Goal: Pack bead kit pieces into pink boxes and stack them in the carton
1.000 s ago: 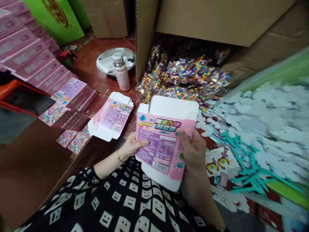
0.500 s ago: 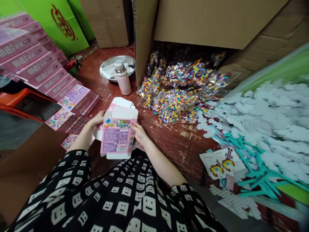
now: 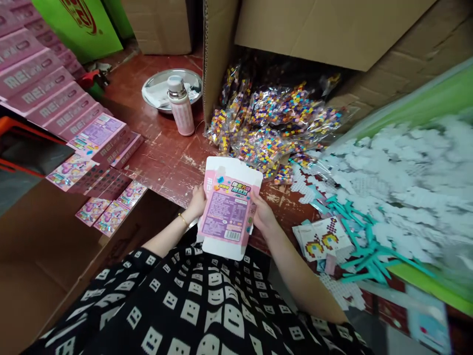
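Observation:
A pink cardboard box (image 3: pixel 221 212) with white end flaps sticking out is held before my body, its purple printed panel facing up. My left hand (image 3: pixel 198 201) grips its left edge, the fingers partly hidden behind it. At the right edge, my right hand (image 3: pixel 261 211) is closed on the same box, thumb near the front panel. Whether more cartons lie beneath it I cannot tell. Beyond the box, clear bags of small coloured beads (image 3: pixel 266 148) spill from a large carton (image 3: pixel 221 54).
Stacked pink boxes (image 3: pixel 48 98) rise at the left, above an open brown carton (image 3: pixel 55 246). A pink flask (image 3: pixel 182 116) stands by a metal tray (image 3: pixel 151 105). To the right lie white pegboards (image 3: pixel 417 172), teal tweezer-like pieces (image 3: pixel 373 251) and printed cards (image 3: pixel 321 239).
Both hands and the pink box have shifted right in view. The box now tilts the other way, with its top flaps spread flatter. The surroundings have slid slightly left and up.

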A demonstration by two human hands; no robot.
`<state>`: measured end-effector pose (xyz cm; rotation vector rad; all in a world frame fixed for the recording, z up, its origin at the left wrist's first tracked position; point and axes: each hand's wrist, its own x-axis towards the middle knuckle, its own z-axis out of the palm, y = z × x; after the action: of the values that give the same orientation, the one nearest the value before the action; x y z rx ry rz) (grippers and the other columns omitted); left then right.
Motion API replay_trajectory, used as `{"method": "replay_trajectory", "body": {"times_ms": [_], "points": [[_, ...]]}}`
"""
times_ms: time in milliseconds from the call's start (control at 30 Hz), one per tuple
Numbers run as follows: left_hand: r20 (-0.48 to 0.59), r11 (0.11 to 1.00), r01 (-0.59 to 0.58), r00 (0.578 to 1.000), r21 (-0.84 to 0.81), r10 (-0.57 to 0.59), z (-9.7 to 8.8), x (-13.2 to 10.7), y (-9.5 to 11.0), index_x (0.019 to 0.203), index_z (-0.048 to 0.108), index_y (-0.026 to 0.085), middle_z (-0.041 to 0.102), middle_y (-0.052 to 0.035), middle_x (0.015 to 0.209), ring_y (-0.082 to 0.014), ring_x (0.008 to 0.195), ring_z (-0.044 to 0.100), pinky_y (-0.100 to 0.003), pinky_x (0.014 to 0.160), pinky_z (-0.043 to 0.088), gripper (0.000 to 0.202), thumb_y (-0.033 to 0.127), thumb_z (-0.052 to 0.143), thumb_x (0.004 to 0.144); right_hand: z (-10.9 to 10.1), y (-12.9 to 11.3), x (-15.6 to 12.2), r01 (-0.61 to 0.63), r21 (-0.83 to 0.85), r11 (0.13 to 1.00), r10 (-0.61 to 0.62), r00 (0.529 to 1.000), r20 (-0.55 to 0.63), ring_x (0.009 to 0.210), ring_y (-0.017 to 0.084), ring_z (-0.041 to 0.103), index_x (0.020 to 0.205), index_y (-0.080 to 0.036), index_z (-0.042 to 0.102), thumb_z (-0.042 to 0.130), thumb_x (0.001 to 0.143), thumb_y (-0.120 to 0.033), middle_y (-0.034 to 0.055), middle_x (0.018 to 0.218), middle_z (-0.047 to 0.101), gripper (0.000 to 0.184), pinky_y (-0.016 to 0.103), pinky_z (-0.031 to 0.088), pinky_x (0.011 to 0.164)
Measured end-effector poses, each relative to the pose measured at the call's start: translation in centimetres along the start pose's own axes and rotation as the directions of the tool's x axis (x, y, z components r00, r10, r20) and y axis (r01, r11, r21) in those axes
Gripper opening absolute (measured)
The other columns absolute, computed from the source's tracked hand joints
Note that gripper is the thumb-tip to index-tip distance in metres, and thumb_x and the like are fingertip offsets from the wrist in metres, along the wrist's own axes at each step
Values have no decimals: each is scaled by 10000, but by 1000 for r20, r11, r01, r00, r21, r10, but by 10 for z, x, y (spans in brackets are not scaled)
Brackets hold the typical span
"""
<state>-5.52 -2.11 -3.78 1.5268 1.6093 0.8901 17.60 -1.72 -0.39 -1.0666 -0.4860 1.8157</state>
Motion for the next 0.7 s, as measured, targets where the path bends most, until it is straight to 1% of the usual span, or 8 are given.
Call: {"method": "replay_trajectory", "body": {"times_ms": [133,233,333,433,467,533,600,700], "points": [[1,999,34,999,24,-34,5,42,7,966,616,160,598,-136,1028,-318,1059,550,-524,982,459,360,463,672,780,9,-7,24,68,22,997,-67,997,-48,931,226,742,1015,-211,680,772,790,-366,21,983,775,289,434,590,934],[39,999,21,999,41,-23,-5,52,10,1025,623,164,608,-127,1047,-318,1064,560,-512,976,477,415,439,732,734,14,-14,35,84,12,996,-83,996,-45,895,213,747,1001,-205,687,774,790,-361,17,955,777,276,412,594,924],[41,998,5,999,62,-8,-21,43,20,1119,617,138,614,-158,1075,-348,1129,545,-551,1022,443,469,448,697,776,9,-21,25,105,6,994,-104,990,-98,876,204,745,957,-185,710,776,785,-362,33,945,777,255,375,596,913],[-164,992,-123,979,19,125,-29,14,46,1350,494,144,527,-190,1305,-326,1299,466,-537,1129,353,532,474,496,933,-5,-24,-6,200,-13,980,-199,959,-202,902,219,740,970,-177,719,790,761,-419,56,983,772,328,375,600,895],[-187,980,-199,964,-26,191,-27,2,58,1426,422,171,478,-184,1387,-306,1334,449,-511,1146,348,564,478,467,955,-9,-23,-18,246,-28,969,-245,941,-233,915,226,737,981,-177,716,793,750,-448,62,999,769,364,380,601,890],[-25,933,-314,949,-176,315,-14,-23,82,1510,302,230,444,-164,1458,-282,1318,490,-467,1123,405,664,488,525,941,-14,-17,-38,335,-73,940,-341,897,-281,954,237,727,1012,-181,700,764,756,-520,74,1045,757,430,390,597,888],[149,902,-323,915,-286,375,3,-41,102,1527,266,239,457,-166,1462,-297,1321,501,-471,1121,419,771,484,625,890,-14,-8,-52,429,-154,890,-456,832,-315,1041,240,701,1141,-202,650,668,813,-585,87,1164,719,505,401,584,903],[215,895,-311,897,-319,387,20,-45,118,1515,271,218,439,-180,1480,-319,1386,438,-494,1172,358,805,471,670,863,-11,2,-64,561,-363,744,-664,682,-308,1275,224,569,1431,-284,411,560,882,-578,88,1445,533,641,414,525,998]]}}
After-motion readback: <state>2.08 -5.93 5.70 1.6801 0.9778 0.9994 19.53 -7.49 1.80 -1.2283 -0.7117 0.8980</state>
